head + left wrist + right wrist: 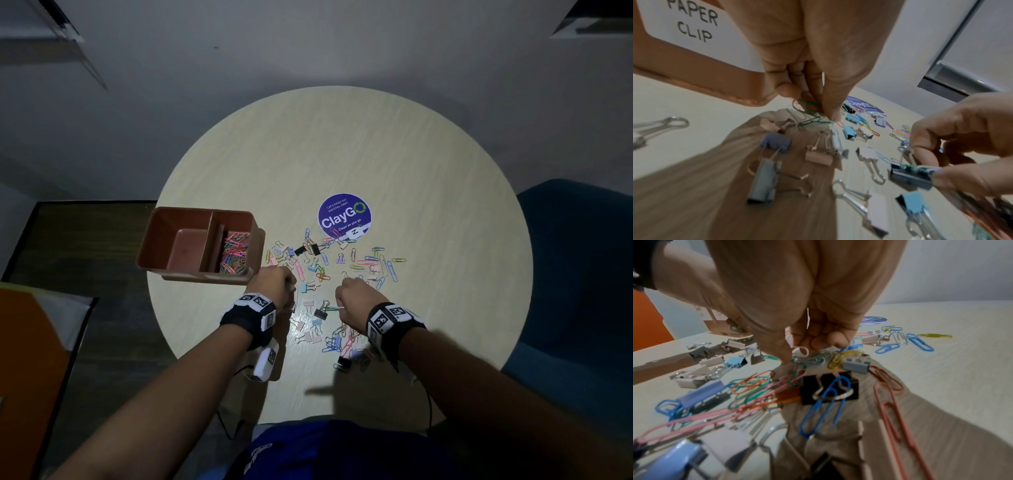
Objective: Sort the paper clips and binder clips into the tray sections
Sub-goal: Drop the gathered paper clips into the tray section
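Note:
A brown two-section tray stands at the table's left; its right section holds several coloured paper clips, and its left section looks bare. A label on its side reads PAPER CLIP. Loose paper clips and binder clips lie scattered before me. My left hand, just right of the tray, pinches green paper clips above the pile. My right hand pinches a white paper clip, which ends beside a dark binder clip.
A round purple ClayGo sticker lies beyond the clips on the round pale wooden table. A blue chair stands at the right. More clips lie under my right wrist, near the table's front edge.

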